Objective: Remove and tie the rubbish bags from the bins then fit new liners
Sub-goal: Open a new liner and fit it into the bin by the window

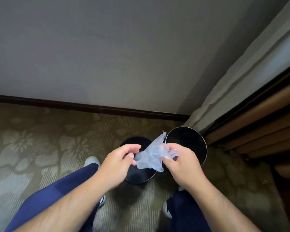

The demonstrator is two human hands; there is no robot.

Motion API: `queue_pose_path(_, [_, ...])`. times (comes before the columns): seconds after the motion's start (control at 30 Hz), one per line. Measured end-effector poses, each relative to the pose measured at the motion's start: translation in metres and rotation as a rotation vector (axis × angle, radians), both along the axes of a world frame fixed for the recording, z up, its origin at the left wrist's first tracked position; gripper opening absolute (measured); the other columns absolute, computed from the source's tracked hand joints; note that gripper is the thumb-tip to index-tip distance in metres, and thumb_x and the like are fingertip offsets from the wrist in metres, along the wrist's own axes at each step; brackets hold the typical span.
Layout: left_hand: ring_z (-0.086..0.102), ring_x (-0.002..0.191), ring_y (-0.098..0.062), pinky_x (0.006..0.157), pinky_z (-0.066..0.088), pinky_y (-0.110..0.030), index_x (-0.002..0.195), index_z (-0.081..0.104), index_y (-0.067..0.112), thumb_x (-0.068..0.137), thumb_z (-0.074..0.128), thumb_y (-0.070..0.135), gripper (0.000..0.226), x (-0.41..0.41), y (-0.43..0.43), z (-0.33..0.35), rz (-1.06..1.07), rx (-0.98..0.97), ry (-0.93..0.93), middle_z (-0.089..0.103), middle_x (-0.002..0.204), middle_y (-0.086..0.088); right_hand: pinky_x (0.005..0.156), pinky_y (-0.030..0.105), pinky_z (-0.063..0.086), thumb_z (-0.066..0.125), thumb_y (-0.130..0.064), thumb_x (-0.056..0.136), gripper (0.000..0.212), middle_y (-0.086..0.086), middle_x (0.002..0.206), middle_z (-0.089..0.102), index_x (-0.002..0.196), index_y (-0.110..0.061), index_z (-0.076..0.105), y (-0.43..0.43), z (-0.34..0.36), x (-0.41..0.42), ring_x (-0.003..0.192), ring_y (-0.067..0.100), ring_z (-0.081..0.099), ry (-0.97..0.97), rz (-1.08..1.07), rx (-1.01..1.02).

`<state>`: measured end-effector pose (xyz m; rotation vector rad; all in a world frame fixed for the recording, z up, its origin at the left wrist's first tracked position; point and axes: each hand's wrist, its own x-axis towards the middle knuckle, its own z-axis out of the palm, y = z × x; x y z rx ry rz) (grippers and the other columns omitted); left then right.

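Two round black bins stand on the carpet below me, the left bin (137, 176) partly hidden under my hands and the right bin (189, 141) close to the curtain. A crumpled clear plastic liner (151, 156) hangs between my hands above the left bin. My left hand (120, 162) pinches its left edge with curled fingers. My right hand (179, 162) grips its right side, fingers curled round the bunched plastic.
A grey wall with a dark skirting board (90, 107) runs behind the bins. A pale curtain (224, 91) and brown drapes (261, 131) hang at the right. My legs in dark blue trousers and white shoes (92, 162) stand on the patterned carpet.
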<state>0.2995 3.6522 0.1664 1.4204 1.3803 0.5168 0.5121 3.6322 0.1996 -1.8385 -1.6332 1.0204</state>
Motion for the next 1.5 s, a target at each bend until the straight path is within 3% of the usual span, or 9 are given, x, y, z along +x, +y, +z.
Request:
queue_pose_path(0.17, [0.065, 0.111, -0.003, 0.095, 0.049, -0.024, 0.134, 0.052, 0.037, 0.075, 0.065, 0.059, 0.064, 0.002, 0.009, -0.028, -0.052, -0.241, -0.28, 0.067, 0.124, 0.014, 0.088, 0.022, 0.054, 0.058, -0.017, 0.098, 0.027, -0.025, 0.106, 0.073, 0.111, -0.032, 0.077, 0.015, -0.057, -0.007, 0.1, -0.004, 0.065, 0.01, 0.024, -0.062])
queue_pose_path(0.3, [0.067, 0.092, 0.0, 0.079, 0.053, -0.024, 0.1, 0.065, 0.05, 0.083, 0.069, 0.025, 0.031, 0.008, 0.021, -0.05, -0.09, -0.044, 0.084, 0.071, 0.097, 0.022, 0.081, 0.021, 0.055, 0.064, -0.018, 0.095, 0.02, -0.021, 0.098, 0.074, 0.104, -0.029, 0.078, 0.023, -0.083, -0.01, 0.094, -0.003, 0.066, 0.028, -0.056, -0.066])
queue_pose_path(0.53, [0.061, 0.072, -0.012, 0.069, 0.051, -0.034, 0.085, 0.066, 0.035, 0.095, 0.054, 0.036, 0.016, 0.005, 0.04, -0.06, 0.017, 0.151, 0.306, 0.067, 0.071, 0.007, 0.058, 0.013, 0.053, 0.065, -0.022, 0.095, 0.008, -0.014, 0.083, 0.072, 0.099, -0.027, 0.071, 0.038, -0.094, -0.006, 0.07, 0.005, 0.07, -0.022, -0.344, -0.011])
queue_pose_path(0.8, [0.048, 0.121, 0.005, 0.1, 0.042, -0.026, 0.143, 0.039, 0.044, 0.07, 0.054, 0.077, 0.081, 0.003, 0.034, -0.061, -0.233, -0.009, 0.364, 0.048, 0.131, 0.031, 0.058, 0.036, 0.059, 0.061, -0.008, 0.092, 0.007, 0.005, 0.071, 0.073, 0.09, -0.015, 0.059, 0.043, -0.093, -0.016, 0.061, 0.014, 0.072, 0.187, -0.401, -0.075])
queue_pose_path(0.9, [0.06, 0.099, -0.005, 0.083, 0.045, -0.025, 0.101, 0.07, 0.036, 0.092, 0.059, 0.038, 0.015, 0.002, 0.04, -0.064, -0.136, 0.152, 0.435, 0.066, 0.101, 0.018, 0.063, 0.038, 0.06, 0.06, -0.006, 0.093, 0.014, 0.004, 0.078, 0.073, 0.094, -0.019, 0.055, 0.044, -0.093, -0.011, 0.068, 0.015, 0.073, 0.174, -0.381, -0.076])
queue_pose_path(1.07, [0.06, 0.076, 0.001, 0.059, 0.042, -0.015, 0.08, 0.07, 0.033, 0.089, 0.065, 0.025, 0.013, -0.003, 0.048, -0.059, 0.054, 0.12, 0.426, 0.067, 0.074, 0.019, 0.083, 0.039, 0.06, 0.048, -0.003, 0.095, 0.042, -0.01, 0.104, 0.072, 0.114, -0.035, 0.067, 0.047, -0.101, 0.0, 0.095, 0.015, 0.07, 0.055, -0.237, -0.139])
queue_pose_path(1.17, [0.055, 0.063, 0.0, 0.048, 0.03, -0.016, 0.067, 0.063, 0.028, 0.084, 0.068, 0.047, 0.026, -0.004, 0.049, -0.059, 0.031, 0.081, 0.474, 0.061, 0.061, 0.011, 0.076, 0.016, 0.05, 0.05, -0.012, 0.091, 0.034, -0.013, 0.1, 0.071, 0.111, -0.028, 0.072, 0.05, -0.104, 0.007, 0.098, 0.013, 0.067, -0.036, -0.186, -0.199])
queue_pose_path(1.37, [0.061, 0.073, -0.002, 0.068, 0.045, -0.026, 0.067, 0.07, 0.028, 0.09, 0.034, 0.062, 0.054, -0.002, 0.051, -0.056, -0.009, 0.023, 0.264, 0.067, 0.071, 0.014, 0.076, 0.009, 0.041, 0.061, -0.044, 0.094, 0.034, -0.016, 0.116, 0.066, 0.125, -0.029, 0.062, 0.05, -0.102, 0.008, 0.106, -0.001, 0.06, 0.114, -0.165, -0.369])
queue_pose_path(1.5, [0.054, 0.079, -0.005, 0.069, 0.044, -0.031, 0.067, 0.061, 0.033, 0.087, 0.061, 0.053, 0.028, -0.011, 0.054, -0.067, -0.18, 0.046, 0.562, 0.056, 0.078, 0.011, 0.067, 0.016, 0.041, 0.058, -0.035, 0.099, 0.025, -0.007, 0.102, 0.07, 0.115, -0.022, 0.071, 0.053, -0.106, 0.009, 0.091, 0.01, 0.063, -0.166, -0.241, -0.238])
